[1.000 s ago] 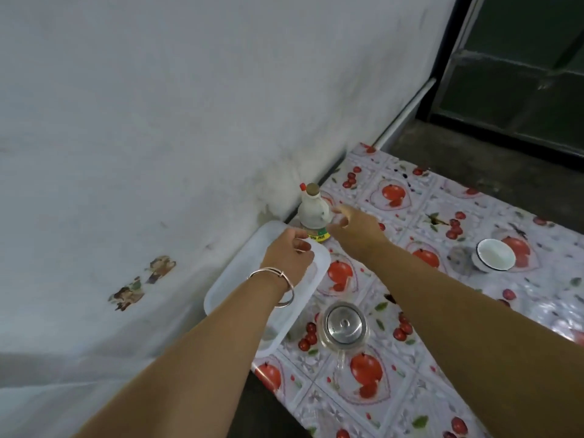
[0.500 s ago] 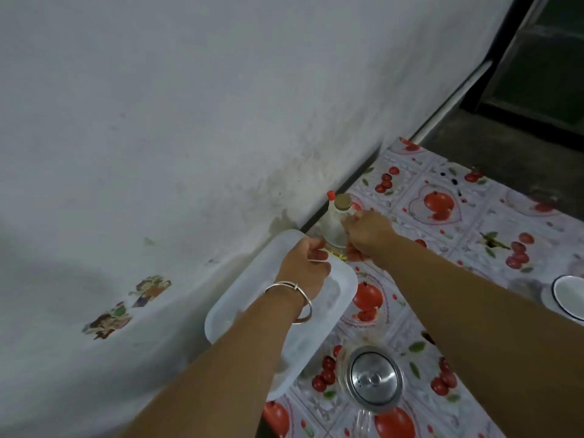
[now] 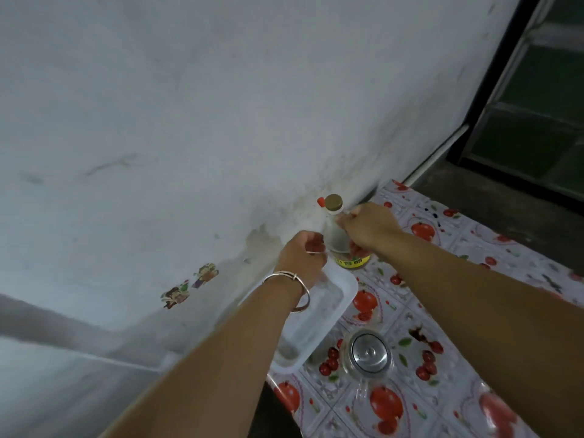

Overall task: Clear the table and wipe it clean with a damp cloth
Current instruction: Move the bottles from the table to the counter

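Since a second ago the right hand [image 3: 368,227] has closed round the bottle [image 3: 336,230] at frame centre by the wall, the left hand [image 3: 305,254] grips the white tray [image 3: 343,290] rim, and clearing the worktop [image 3: 442,327] has barely begun, with the glass pot [image 3: 368,354] remaining and wiping undone.

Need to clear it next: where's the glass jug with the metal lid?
Near table edge, the glass jug stands right of the white tray, below the bottle.

Bottle [image 3: 335,235] body behind right hand [image 3: 369,226]
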A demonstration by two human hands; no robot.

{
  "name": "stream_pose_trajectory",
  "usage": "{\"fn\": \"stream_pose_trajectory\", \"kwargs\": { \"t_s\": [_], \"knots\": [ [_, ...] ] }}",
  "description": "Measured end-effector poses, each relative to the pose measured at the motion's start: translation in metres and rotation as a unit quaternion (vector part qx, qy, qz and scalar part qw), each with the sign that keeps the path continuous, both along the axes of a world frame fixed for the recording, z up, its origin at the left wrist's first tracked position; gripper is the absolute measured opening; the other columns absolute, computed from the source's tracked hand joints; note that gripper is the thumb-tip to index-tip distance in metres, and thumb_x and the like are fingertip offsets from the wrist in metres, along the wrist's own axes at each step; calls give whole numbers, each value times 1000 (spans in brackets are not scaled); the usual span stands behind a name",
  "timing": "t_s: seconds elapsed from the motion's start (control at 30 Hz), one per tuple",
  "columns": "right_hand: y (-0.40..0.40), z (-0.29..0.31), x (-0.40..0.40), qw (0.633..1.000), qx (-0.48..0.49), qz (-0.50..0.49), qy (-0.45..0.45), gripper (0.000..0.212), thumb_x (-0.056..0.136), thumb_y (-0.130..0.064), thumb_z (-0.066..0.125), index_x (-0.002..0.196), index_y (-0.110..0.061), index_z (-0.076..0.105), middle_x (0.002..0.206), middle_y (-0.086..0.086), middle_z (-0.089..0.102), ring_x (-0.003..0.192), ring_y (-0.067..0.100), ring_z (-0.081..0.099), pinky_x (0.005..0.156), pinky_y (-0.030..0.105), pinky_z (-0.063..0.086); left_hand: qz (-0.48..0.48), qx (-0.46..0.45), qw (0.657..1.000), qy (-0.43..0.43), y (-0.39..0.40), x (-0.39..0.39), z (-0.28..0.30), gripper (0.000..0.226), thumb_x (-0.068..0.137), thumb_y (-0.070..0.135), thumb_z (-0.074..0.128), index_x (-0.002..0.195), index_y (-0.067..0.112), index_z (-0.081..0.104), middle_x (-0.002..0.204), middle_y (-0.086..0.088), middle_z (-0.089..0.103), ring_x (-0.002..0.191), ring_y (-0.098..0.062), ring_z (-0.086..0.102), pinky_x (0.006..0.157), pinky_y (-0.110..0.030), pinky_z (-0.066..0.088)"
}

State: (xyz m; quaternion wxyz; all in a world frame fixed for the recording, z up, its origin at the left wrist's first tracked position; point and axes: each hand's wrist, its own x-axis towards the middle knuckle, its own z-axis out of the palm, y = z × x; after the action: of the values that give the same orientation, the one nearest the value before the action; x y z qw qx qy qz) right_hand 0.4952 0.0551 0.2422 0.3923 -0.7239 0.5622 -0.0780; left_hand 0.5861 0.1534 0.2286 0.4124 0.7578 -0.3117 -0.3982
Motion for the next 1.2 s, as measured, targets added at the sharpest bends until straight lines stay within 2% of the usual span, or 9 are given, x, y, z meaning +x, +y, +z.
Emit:
{"fn": "stream_pose_trajectory", "kwargs": {
  "t_s": [0.17, 0.23, 0.33, 0.43, 0.53, 0.7, 0.9, 1.07, 1.2],
  "knots": [
    [83, 77, -3, 997, -4, 75, -5, 43, 90, -41, 53, 96, 1, 62, 93, 23, 68, 84, 37, 67, 80, 47, 57, -3, -43, 997, -66, 76, -10, 68, 23, 84, -1, 55, 105, 7, 60, 103, -12, 65, 90, -23, 58, 93, -45, 50],
    [128, 105, -2, 995, 5, 99, -16, 44, 88, -39, 57, 97, 3, 63, 91, 24, 67, 84, 38, 68, 80, 49, 57, -13, -45, 995, -87, 124, -11, 92, 20, 84, -1, 55, 101, 6, 61, 98, -12, 63, 90, -25, 58, 93, -45, 50],
    [200, 141, -3, 991, 29, 126, -38, 38, 87, -31, 61, 95, 6, 63, 76, 22, 63, 77, 39, 68, 77, 50, 58, -12, -40, 995, -87, 201, -8, 129, 22, 86, -4, 51, 77, 14, 58, 83, -9, 61, 79, -24, 59, 78, -35, 53],
    [277, 176, -4, 983, 53, 165, -55, 32, 90, -26, 56, 90, 5, 61, 67, 19, 60, 62, 34, 65, 65, 40, 59, 15, -41, 997, -58, 287, -7, 163, 31, 88, -8, 45, 70, 15, 52, 70, -4, 54, 62, -13, 51, 61, -23, 43],
    [345, 198, 2, 972, 44, 226, -45, 32, 93, -27, 53, 86, 3, 59, 70, 22, 63, 52, 27, 61, 49, 27, 54, 43, -37, 996, -63, 369, -5, 186, 25, 88, -6, 50, 74, 15, 53, 71, -2, 57, 64, -12, 56, 63, -22, 49],
    [447, 223, 19, 935, 65, 346, -36, 31, 96, -27, 49, 84, 0, 55, 72, 24, 62, 50, 25, 59, 48, 27, 51, 135, -48, 988, -66, 486, -17, 211, 17, 87, -5, 53, 82, 11, 56, 73, -5, 58, 66, -15, 59, 68, -25, 53],
    [561, 233, 36, 885, 58, 460, -45, 32, 95, -32, 52, 80, -4, 58, 64, 16, 62, 48, 24, 59, 56, 32, 55, 266, -55, 955, -118, 614, -48, 217, 19, 81, 0, 62, 77, 17, 57, 75, -3, 61, 71, -19, 61, 70, -32, 57],
    [656, 233, 32, 843, 91, 527, -63, 32, 95, -32, 51, 78, -6, 56, 56, 14, 58, 36, 20, 52, 42, 26, 48, 389, -33, 908, -151, 705, -89, 211, 13, 86, 5, 59, 79, 16, 56, 81, -7, 63, 74, -20, 61, 62, -20, 53],
    [736, 235, 15, 802, 100, 586, -55, 32, 93, -30, 53, 80, -1, 58, 57, 18, 60, 38, 23, 55, 39, 24, 49, 463, -14, 871, -164, 783, -127, 204, 16, 83, 17, 62, 68, 23, 58, 71, -2, 63, 78, -22, 62, 78, -38, 54]
  ]
}}
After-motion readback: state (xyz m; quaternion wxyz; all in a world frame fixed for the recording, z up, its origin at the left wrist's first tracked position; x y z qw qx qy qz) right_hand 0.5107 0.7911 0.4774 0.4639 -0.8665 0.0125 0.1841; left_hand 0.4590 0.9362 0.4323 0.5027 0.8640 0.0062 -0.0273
